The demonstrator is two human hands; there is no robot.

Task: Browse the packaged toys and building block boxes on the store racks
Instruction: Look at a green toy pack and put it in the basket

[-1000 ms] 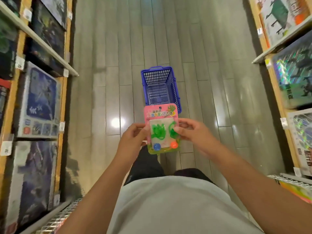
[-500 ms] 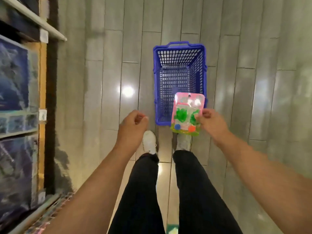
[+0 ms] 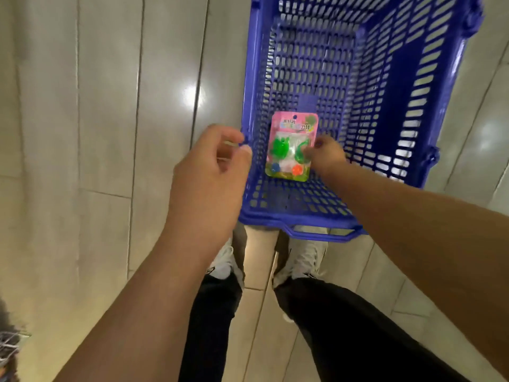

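A pink blister pack of toys [image 3: 292, 146] with green rings and small blue and orange balls sits low inside the blue plastic shopping basket [image 3: 446, 111] on the floor. My right hand [image 3: 325, 155] reaches into the basket and pinches the pack's right edge. My left hand [image 3: 212, 172] hovers just outside the basket's left wall with its fingers loosely curled and nothing in them.
Grey floor tiles surround the basket. My white shoes [image 3: 300, 257] and black trousers stand right behind the basket's near rim. A bit of wire rack [image 3: 8, 346] shows at the lower left edge.
My view has tipped down and closed in on the basket. My right hand has lowered the toy pack from above the rim into the basket. The left hand stayed empty.
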